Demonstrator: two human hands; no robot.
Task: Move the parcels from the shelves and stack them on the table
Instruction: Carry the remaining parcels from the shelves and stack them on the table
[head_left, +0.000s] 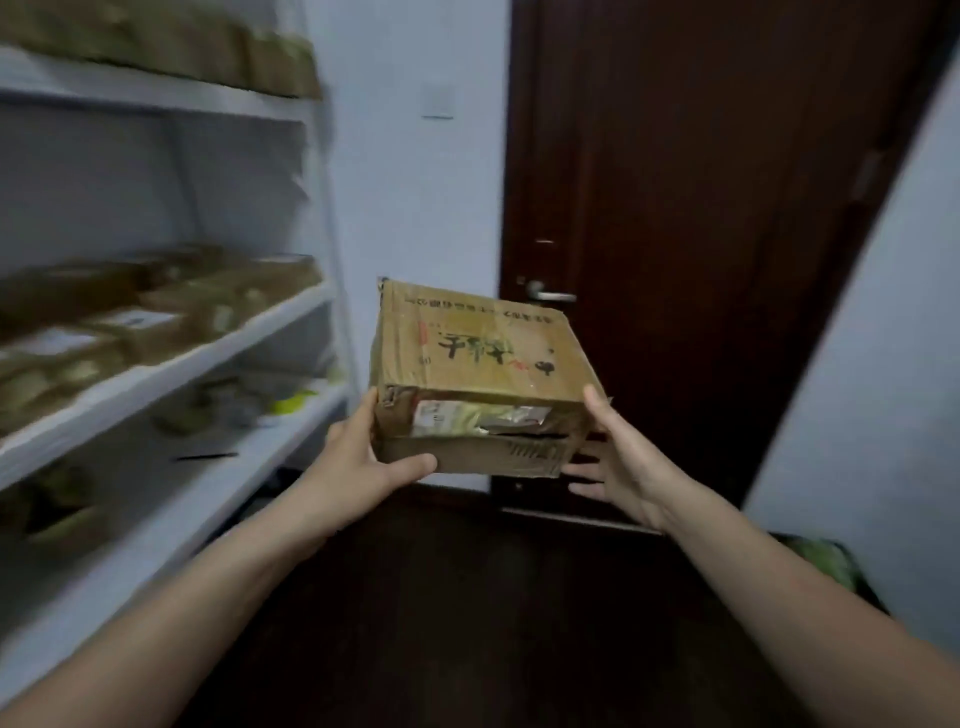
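Parcel (478, 364) held clear of shelves (171, 366) at nine o'clock; left hand (358, 460) gripped it, right hand (626, 467) lay spread against it; unseen bench probably came next.

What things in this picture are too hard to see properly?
All from the head view:
- Parcels on the shelves: smeared by motion blur, labels unreadable.
- Table: outside the frame.
- Box: its underside faces away from the camera.
- Left hand: most fingers are hidden behind the box.
- Greenish thing at lower right: blurred, partly behind the right forearm.
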